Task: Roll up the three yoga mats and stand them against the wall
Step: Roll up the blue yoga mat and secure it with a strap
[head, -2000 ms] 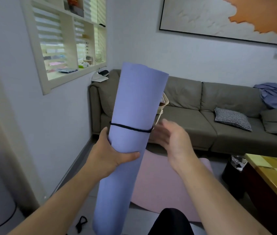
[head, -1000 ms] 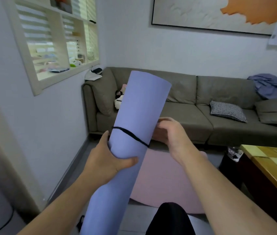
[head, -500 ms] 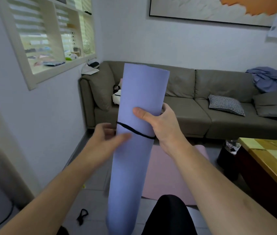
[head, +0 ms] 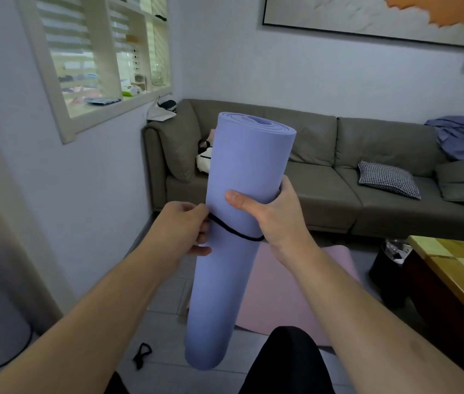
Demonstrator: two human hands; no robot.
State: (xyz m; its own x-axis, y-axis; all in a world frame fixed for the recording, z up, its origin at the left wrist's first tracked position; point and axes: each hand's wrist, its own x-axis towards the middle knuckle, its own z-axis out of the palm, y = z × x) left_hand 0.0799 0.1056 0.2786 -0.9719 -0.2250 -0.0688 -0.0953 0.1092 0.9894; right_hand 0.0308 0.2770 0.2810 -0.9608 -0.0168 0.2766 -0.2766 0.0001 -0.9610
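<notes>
- Nearest, two bare forearms reach in from the bottom edge, at about seven and five o'clock, and meet at the centre of the view.
- The left hand [head: 188, 227] is closed in a pinch on a thin black elastic band [head: 233, 231] that rings the rolled purple yoga mat [head: 236, 251] around its middle.
- The right hand [head: 274, 216] is wrapped firmly around the roll just above the band, thumb across the front, fingers hidden behind.
- The purple mat is held upright in the air, slightly tilted, its spiral end showing at twelve o'clock and its lower end clear of the floor.
- The foam looks light and soft, springy enough to unroll if the band slips. A mid-roll grip like this one seems the best hold, since the surface looks matte and unlikely to slide.
- On the tiled floor at seven o'clock lies a second black band [head: 142, 354].
- Behind the roll, a pink yoga mat [head: 282, 294] lies flat and unrolled on the floor; it will likely be floppy until rolled.
- At four o'clock is the corner of a wooden table [head: 452, 274].
- Farthest, a grey sofa [head: 367, 172] stands against the back wall [head: 253, 69]. No third mat is visible.
</notes>
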